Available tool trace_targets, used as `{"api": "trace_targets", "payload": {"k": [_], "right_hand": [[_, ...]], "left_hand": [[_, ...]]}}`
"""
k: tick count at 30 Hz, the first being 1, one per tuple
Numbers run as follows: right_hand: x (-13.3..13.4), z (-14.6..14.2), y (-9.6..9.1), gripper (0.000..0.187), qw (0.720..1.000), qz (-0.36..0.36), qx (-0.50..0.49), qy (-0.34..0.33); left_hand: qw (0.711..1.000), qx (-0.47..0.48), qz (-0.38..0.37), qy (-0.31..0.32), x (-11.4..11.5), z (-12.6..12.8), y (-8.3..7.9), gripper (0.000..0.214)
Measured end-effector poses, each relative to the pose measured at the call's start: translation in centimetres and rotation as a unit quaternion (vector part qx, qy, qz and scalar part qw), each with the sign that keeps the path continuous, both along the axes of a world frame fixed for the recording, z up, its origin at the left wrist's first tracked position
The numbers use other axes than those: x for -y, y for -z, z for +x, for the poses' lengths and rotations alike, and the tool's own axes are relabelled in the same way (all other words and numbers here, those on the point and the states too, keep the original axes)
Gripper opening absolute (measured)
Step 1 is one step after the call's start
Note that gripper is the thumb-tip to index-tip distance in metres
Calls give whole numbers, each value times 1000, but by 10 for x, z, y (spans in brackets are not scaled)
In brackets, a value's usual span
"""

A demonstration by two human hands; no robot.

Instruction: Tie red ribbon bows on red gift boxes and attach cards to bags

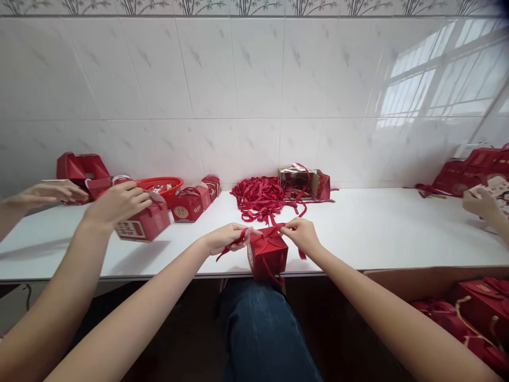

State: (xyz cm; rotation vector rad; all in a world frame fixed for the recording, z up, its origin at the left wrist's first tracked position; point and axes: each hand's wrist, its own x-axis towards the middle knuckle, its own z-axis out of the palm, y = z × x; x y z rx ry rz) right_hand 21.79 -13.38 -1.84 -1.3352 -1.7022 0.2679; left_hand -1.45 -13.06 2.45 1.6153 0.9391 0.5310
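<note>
A small red gift box [268, 255] hangs at the front edge of the white table [369, 228], over my lap. A red ribbon [267, 231] runs across its top. My left hand [226, 237] is closed, pinching the ribbon's left end. My right hand [301, 233] is closed on the ribbon's right end. Both hands sit level with the box top, one on each side.
A co-worker's hand [115, 203] at left holds another red box [143, 223]; a second hand [43, 193] lies further left. A pile of red ribbons [260, 196], finished boxes [191, 203], a red basket [161, 185] and a carton of boxes [473, 307] surround me. Another person's hand [483, 204] shows at right.
</note>
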Motion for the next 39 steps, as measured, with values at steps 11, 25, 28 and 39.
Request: {"api": "trace_targets", "payload": {"k": [11, 25, 28, 39], "right_hand": [[5, -32, -12, 21, 973, -144, -137, -115], [-5, -22, -27, 9, 927, -264, -137, -230], [-9, -19, -30, 8, 922, -284, -90, -249], [-14, -22, -30, 12, 936, -234, 38, -259]], "left_hand": [[859, -218, 441, -139, 13, 42, 27, 26], [821, -181, 538, -59, 6, 28, 33, 27], [805, -123, 580, -17, -5, 23, 35, 26], [812, -63, 580, 29, -22, 16, 21, 16]]}}
